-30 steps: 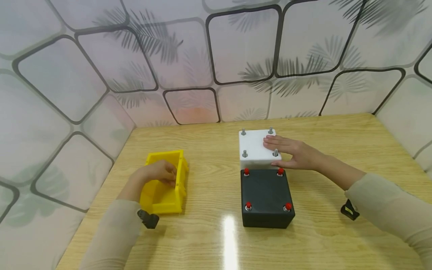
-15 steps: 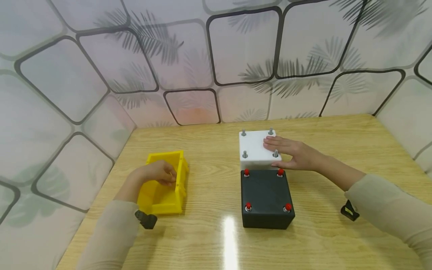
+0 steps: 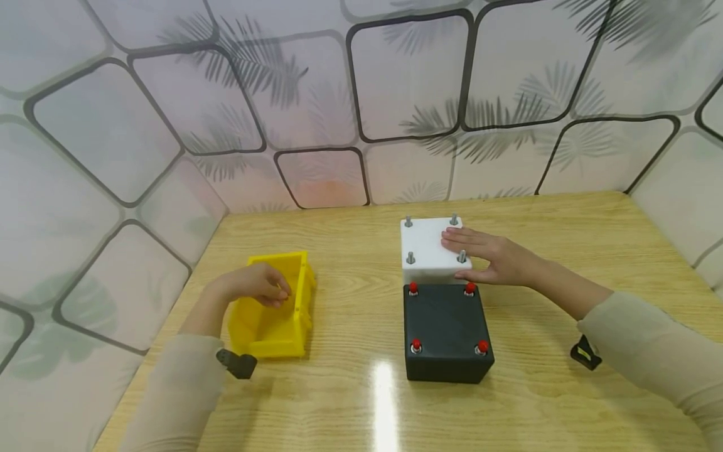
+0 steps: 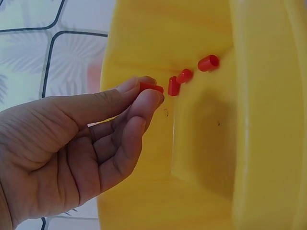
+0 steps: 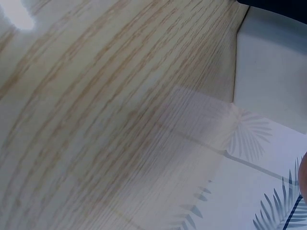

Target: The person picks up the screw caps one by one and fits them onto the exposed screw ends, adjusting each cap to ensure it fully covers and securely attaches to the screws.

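Between thumb and index finger my left hand (image 3: 254,284) pinches a small red cap (image 4: 151,87), over the yellow bin (image 3: 277,349). Several more red caps, one of them a hollow cap (image 4: 208,63), lie inside the bin in the left wrist view. My right hand (image 3: 499,258) rests on the white block (image 3: 420,242) with fingers extended across its top and the thumb at its near side. Bare metal bolts stand up at the block's corners, one being the near-left bolt (image 3: 410,258). Only a sliver of finger shows in the right wrist view.
Just in front of the white block sits a black block (image 3: 446,320) with red caps, such as the near-right cap (image 3: 482,346), on its corner posts. Both blocks stand on a wood-grain table (image 3: 350,314). Patterned fabric (image 3: 316,94) walls the back and sides.
My left hand has drawn back slightly to the left and lifted a little within the bin. The bin's left side has shifted slightly left. My right hand stays in place.
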